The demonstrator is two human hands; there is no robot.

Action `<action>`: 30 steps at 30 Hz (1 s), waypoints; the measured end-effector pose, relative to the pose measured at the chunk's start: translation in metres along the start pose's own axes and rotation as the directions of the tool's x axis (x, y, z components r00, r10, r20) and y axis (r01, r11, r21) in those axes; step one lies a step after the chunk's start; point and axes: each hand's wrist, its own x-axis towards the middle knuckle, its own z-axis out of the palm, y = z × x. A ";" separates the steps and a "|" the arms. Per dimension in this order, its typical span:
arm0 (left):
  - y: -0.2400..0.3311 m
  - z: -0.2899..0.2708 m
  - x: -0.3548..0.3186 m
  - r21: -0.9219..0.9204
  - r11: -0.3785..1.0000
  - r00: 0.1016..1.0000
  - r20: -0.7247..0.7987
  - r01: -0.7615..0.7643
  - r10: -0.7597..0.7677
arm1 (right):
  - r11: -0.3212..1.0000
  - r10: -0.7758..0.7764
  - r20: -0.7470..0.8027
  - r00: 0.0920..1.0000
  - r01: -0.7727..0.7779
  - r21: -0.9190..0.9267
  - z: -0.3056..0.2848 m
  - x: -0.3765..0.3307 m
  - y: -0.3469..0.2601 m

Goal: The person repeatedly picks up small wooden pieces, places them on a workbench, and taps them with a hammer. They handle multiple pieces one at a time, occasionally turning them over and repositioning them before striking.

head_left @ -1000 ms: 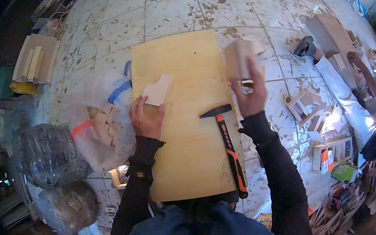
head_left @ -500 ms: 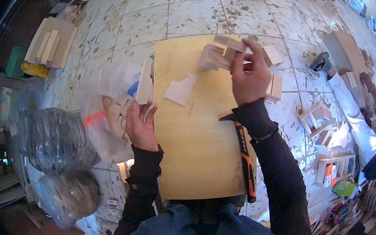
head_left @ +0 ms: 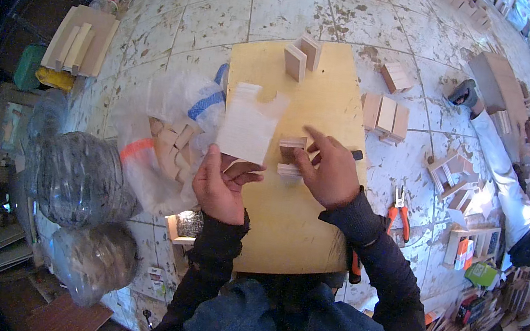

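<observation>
The left hand (head_left: 219,193) pinches the notched panel (head_left: 250,127) by its near edge, likely leaving the far notch clear; the right hand (head_left: 335,177) meets a wooden piece (head_left: 291,143), grip unclear.

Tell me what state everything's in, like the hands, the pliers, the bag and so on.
Left hand: closed on notched wood sheet
Notched wood sheet: held up over the board
Right hand: fingers bent at a small wood block, grip unclear
Far wood pieces: standing upright on the board
Hammer: mostly hidden by the right arm
Pliers: on the floor, handles spread
Clear bag: wood pieces inside
</observation>
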 end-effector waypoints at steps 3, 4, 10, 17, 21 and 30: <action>-0.014 0.002 -0.002 0.118 0.991 0.996 -0.054 -0.066 0.073 | 0.975 0.052 -0.212 0.976 -0.004 0.222 0.005 -0.026 -0.003; -0.019 0.002 -0.003 0.193 0.979 0.996 -0.037 -0.072 0.080 | 0.949 0.063 -0.279 0.958 0.029 0.314 0.006 -0.035 -0.005; -0.042 -0.003 -0.024 0.429 0.886 0.984 0.072 -0.177 0.162 | 0.974 -0.156 -0.279 0.947 0.195 0.115 0.016 -0.063 -0.008; -0.052 -0.020 -0.015 0.620 0.570 0.842 0.421 -0.539 0.338 | 0.963 -0.104 -0.354 0.930 0.183 0.197 0.025 -0.058 -0.006; -0.051 -0.028 -0.009 0.644 0.548 0.843 0.459 -0.534 0.281 | 0.982 -0.127 -0.333 0.934 0.167 0.094 0.020 -0.053 -0.005; -0.066 -0.026 -0.003 0.534 0.666 0.846 0.431 -0.521 0.316 | 0.966 -0.195 -0.315 0.929 0.237 0.102 0.013 -0.052 0.005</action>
